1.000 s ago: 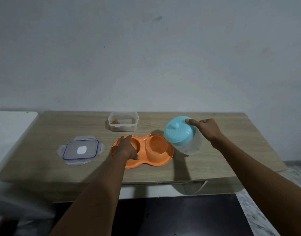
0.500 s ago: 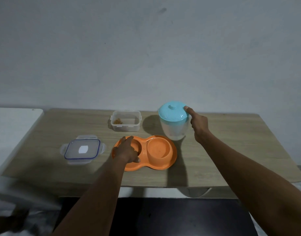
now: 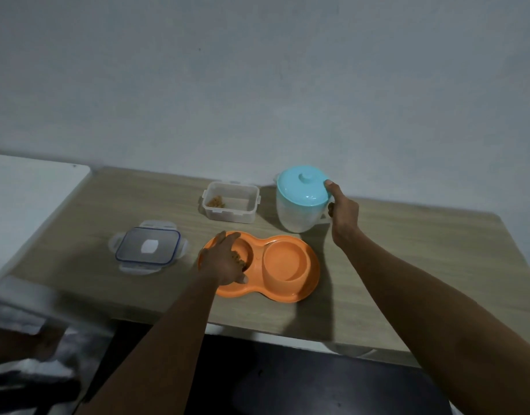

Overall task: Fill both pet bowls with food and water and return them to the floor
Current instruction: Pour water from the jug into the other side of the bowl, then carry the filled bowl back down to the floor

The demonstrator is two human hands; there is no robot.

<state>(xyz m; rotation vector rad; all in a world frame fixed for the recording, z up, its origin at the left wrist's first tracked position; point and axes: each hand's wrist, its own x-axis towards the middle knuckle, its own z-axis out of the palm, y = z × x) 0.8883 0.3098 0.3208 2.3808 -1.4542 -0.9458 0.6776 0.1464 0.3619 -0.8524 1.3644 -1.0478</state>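
Observation:
An orange double pet bowl (image 3: 308, 274) lies near the front of the wooden table (image 3: 407, 265). Its left cup holds brown kibble, partly hidden by my left hand (image 3: 224, 262), which grips the bowl's left rim. The right cup (image 3: 284, 259) looks wet inside. Behind it stands a translucent water jug (image 3: 299, 202) with a light blue lid, upright on the table. My right hand (image 3: 343, 214) is wrapped around the jug's handle, thumb on the lid's edge.
A clear food container (image 3: 230, 202) with a little kibble left sits open at the back. Its blue-rimmed lid (image 3: 148, 247) lies flat to the left. A white surface (image 3: 24, 199) adjoins the table's left end. The wall stands close behind.
The jug went from tilted over the right cup to upright on the table behind the bowl. My left hand has stayed on the bowl's left rim.

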